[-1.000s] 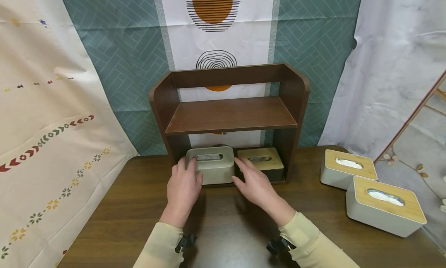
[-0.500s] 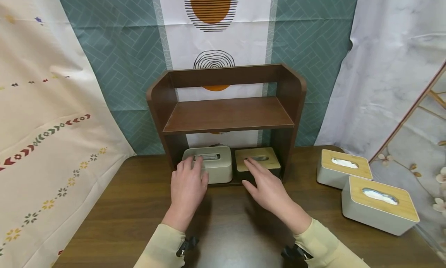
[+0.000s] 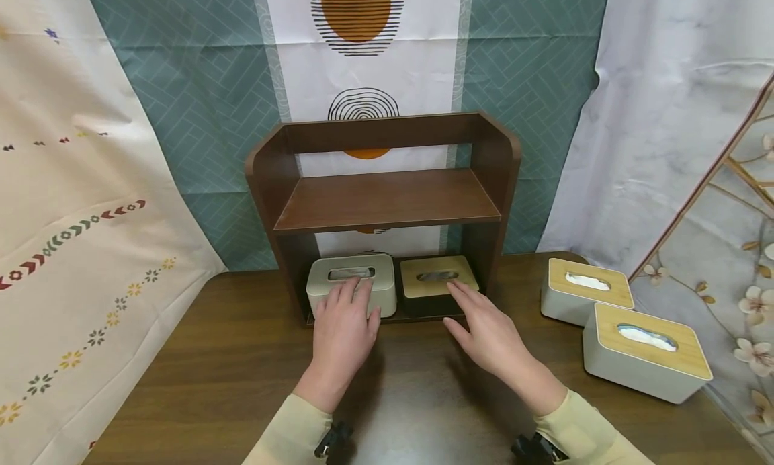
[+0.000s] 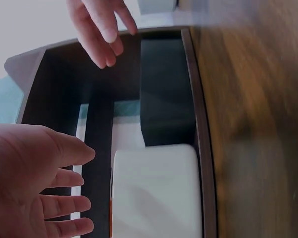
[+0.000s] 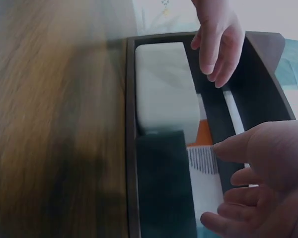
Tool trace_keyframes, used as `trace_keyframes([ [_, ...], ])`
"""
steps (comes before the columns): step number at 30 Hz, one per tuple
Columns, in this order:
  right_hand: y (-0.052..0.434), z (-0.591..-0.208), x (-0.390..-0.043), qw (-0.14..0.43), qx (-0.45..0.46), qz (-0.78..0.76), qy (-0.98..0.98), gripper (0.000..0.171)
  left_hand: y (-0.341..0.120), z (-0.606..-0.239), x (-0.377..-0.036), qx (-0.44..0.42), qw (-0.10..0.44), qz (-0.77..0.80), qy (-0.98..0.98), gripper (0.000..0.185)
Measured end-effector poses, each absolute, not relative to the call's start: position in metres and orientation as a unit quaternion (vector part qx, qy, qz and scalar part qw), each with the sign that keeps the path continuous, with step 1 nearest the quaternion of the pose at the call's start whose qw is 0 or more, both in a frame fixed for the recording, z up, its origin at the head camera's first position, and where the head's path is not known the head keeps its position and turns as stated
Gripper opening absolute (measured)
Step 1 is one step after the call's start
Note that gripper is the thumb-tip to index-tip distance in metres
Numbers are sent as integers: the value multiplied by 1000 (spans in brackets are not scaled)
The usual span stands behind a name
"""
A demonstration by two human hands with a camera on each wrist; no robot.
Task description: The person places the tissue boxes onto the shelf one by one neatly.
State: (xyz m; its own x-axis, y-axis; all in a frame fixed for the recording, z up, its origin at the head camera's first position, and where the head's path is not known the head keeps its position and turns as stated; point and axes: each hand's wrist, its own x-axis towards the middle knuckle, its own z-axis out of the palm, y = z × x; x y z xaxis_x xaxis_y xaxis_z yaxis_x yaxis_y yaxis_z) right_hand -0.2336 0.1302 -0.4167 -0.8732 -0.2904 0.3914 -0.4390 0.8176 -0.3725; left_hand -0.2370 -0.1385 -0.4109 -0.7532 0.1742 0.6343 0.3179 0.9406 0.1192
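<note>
- Two tissue boxes are set side by side in the lower bay of the dark brown wooden shelf: the all-beige tissue box on the left, the dark tissue box with a wooden lid on the right.
- The left hand and the right hand are held flat with relaxed fingers; nothing is gripped.
- Two beige wooden-lidded tissue boxes are left on the brown table, and the upper shelf board is judged unfilled.

Head view bright and sharp; wrist views dim, blurred.

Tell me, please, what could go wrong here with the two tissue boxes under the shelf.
The grey tissue box sits close to the front edge of the shelf unit, so the left hand drawing back might drag it out. The right hand hovers by the dark wood-lidded box and could knock it askew against the grey one.
</note>
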Motion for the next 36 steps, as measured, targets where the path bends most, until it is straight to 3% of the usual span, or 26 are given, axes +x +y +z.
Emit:
trace_keyframes([
  [21, 151, -431, -253, 136, 186, 203, -952, 70, -74, -427, -242, -235, 258, -84, -934, 54],
  [29, 152, -432, -256, 115, 187, 187, -957, 67, -65, -434, -246, -224, 195, -82, -951, 58],
  [36, 151, -431, -255, 117, 186, 182, -959, 66, -67, -438, -250, -226, 183, -81, -953, 57],
])
